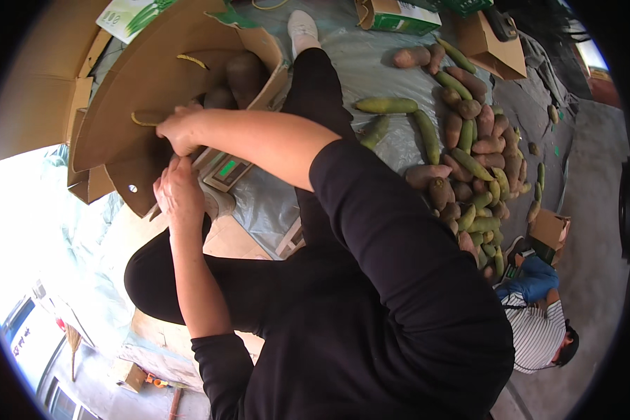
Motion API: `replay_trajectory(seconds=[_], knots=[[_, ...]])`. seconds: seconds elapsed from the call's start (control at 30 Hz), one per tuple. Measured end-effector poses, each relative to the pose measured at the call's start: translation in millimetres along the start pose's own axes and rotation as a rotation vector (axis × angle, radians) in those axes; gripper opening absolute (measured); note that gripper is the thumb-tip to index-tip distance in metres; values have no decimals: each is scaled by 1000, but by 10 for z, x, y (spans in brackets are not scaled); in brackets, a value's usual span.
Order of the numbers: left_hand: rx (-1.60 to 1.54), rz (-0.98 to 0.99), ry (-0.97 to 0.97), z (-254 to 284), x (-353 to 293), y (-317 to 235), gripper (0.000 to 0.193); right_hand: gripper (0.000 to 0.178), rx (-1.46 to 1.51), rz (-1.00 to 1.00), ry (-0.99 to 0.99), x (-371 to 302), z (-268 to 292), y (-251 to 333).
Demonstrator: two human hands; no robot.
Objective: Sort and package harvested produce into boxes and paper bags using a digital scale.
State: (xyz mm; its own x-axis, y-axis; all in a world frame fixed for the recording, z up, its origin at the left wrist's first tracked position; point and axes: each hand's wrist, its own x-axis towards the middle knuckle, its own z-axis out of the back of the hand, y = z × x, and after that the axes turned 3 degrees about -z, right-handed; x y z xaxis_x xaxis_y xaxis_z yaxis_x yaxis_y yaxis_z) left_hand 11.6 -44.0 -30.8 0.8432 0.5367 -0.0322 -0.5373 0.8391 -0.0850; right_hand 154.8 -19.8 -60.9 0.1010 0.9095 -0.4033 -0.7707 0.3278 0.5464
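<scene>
Both my hands are at a large open cardboard box standing over the scale. My right hand reaches into it across my front, its fingers curled beside a yellow rope handle. Just below it is my left hand, fingers bent and close together by the box's near edge. Between the hands lies something dark, mostly hidden, so what they grip cannot be made out. Large brown, rounded vegetables rest in the box's far end. A scale with a lit green display shows under the box's right edge.
A big heap of long green and reddish-brown vegetables lies on plastic sheeting to the right. Other cartons stand at the far side. A person in a striped top is low down beyond the heap. A broom stands at lower left.
</scene>
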Motion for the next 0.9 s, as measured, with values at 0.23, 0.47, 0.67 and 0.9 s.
replay_trajectory(seconds=[0.23, 0.47, 0.67, 0.9], knots=[[66, 48, 61, 51, -103, 95, 19, 45, 521, 388, -244, -903, 872, -500], [22, 22, 55, 51, -8, -27, 20, 29, 582, -281, -655, -2284, 338, -2272], [-7, 16, 48, 40, 7, -37, 19, 36, 88, -880, -50, -3352, -1527, -3194], [17, 71, 105, 67, -30, -13, 22, 40, -248, -956, 129, -3929, -2191, -2534]])
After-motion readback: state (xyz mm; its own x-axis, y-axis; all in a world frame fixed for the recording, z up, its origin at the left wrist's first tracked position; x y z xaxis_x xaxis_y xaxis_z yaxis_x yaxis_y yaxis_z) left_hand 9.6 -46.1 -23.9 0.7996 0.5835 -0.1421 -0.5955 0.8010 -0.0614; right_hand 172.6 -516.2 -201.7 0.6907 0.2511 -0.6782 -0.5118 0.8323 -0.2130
